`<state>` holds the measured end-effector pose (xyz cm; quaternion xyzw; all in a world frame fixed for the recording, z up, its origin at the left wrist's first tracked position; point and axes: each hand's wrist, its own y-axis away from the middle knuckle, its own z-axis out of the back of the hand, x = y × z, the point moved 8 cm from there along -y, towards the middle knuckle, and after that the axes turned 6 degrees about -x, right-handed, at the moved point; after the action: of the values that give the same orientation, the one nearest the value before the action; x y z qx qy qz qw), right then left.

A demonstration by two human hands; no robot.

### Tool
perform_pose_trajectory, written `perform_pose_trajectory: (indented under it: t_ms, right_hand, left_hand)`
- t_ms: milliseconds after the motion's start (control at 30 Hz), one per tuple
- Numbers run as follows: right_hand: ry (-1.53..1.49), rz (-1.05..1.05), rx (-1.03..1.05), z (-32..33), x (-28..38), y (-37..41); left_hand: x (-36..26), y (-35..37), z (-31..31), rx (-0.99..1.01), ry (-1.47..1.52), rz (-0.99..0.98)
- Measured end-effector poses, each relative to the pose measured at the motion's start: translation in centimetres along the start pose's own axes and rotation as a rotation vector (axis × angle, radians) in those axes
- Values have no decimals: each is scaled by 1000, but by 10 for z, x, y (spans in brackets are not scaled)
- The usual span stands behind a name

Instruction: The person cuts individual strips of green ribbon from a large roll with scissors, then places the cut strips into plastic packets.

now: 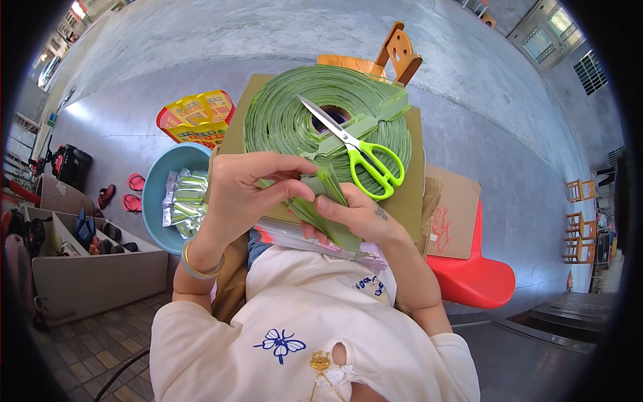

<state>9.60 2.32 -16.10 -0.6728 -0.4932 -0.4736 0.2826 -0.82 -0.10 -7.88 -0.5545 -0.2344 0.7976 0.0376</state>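
My left hand [248, 184] and my right hand [358, 214] together grip a small stack of green sachets [321, 201], held over my lap. The left fingers pinch the stack's top edge; the right hand holds it from below. Just beyond lies a big roll of green sachet strip [288, 110] on a cardboard sheet [412, 201]. Green-handled scissors [365, 161] rest on the roll, blades pointing to the far left. A strip end from the roll runs toward the scissors.
A blue basin [157, 181] at my left holds several green-and-silver sachets [184, 201]. A yellow-red bag [197, 117] stands behind it. A red plastic chair [475, 275] is at my right, a wooden chair [395, 53] beyond the roll, a shoe rack [87, 261] at left.
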Motion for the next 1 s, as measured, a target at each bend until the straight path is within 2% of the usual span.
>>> perform_pose_trajectory:
  t_ms: [133,333,433,633,733,833,933,1000]
  right_hand:
    - [-11,-12,2,-3,0,1]
    - [-55,-37,-33,-1,0,0]
    - [42,-28,-42,0,-2,-2]
    - [34,-11,-116,1,1,-3]
    - [41,57,-139,-1,5,-4]
    - [72,-2,-107,-2,2,-2]
    - [87,-15,-112,-3,5,0]
    - [136,-16,-81,-1,1,0]
  left_hand:
    - [-7,0,0,36,-46,-96]
    - [-3,1,2,-66,-67,-102]
    - [-4,3,3,-100,-153,-81]
    - [-21,11,1,-184,-345,-253]
    - [-10,14,3,-190,-295,-141]
    - [-2,9,7,-186,-223,76]
    - [-5,3,4,-55,-231,-87]
    - [1,3,1,26,-95,6]
